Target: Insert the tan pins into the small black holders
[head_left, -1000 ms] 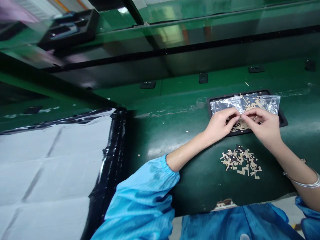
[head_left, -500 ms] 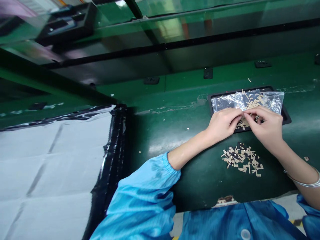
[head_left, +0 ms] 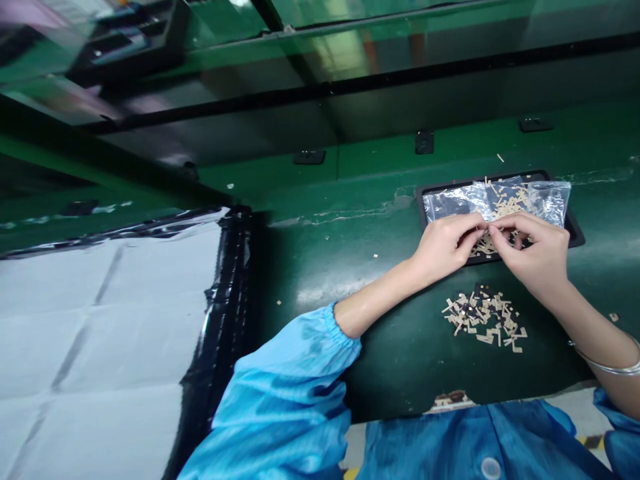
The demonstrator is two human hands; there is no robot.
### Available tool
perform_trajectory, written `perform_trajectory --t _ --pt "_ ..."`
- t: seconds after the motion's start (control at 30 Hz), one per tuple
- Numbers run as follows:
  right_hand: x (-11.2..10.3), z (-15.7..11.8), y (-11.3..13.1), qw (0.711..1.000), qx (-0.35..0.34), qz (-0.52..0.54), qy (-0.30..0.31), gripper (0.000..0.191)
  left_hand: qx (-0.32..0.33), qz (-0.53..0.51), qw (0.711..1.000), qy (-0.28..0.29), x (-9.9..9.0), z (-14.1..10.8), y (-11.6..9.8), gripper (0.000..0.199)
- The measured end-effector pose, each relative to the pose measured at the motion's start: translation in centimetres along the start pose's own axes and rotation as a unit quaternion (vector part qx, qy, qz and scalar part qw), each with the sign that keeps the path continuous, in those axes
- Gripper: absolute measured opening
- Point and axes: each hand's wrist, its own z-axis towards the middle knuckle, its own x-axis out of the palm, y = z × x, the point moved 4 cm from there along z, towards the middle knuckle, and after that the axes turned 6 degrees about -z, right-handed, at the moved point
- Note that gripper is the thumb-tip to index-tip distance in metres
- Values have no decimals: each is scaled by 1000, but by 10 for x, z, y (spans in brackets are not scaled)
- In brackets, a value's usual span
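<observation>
Over the black tray [head_left: 575, 230] my left hand [head_left: 447, 245] and my right hand [head_left: 537, 250] meet fingertip to fingertip. Both are closed in a pinch, and whatever sits between the fingers is too small or hidden to name. A clear plastic bag [head_left: 455, 202] lies across the tray behind my fingers. Small beige pieces [head_left: 510, 203] are scattered on the bag and in the tray, partly covered by my hands. Nearer to me, a loose pile of beige and dark small pieces [head_left: 483, 317] rests on the green table, below my hands.
At the left is a white padded surface [head_left: 125, 320] with a black plastic-wrapped edge [head_left: 233, 280]. Black fittings [head_left: 424, 141] line the back of the green table [head_left: 320, 267]. A dark box [head_left: 135, 43] stands at the upper left, beyond a green frame.
The view has shifted very slightly. My hands stay pinched together over the tray, with hardly any movement, and the pile looks the same.
</observation>
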Motion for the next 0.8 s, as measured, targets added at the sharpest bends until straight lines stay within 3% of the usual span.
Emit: perform_trajectory --t 0.3,0.5,0.67,0.8 --pt "-1 0 -6 995 74 60 -10 9 -20 -34 999 -1 -2 1 -3 15" --pt "-7 5 -17 993 110 2 -39 7 -69 -143 987 -8 -6 2 -5 16" --pt "-9 6 -16 997 47 -44 -47 12 -84 -178 980 -29 -6 2 -4 13" --pt "-8 2 -1 994 -74 -31 -76 7 -82 -162 982 -45 -6 2 -2 13"
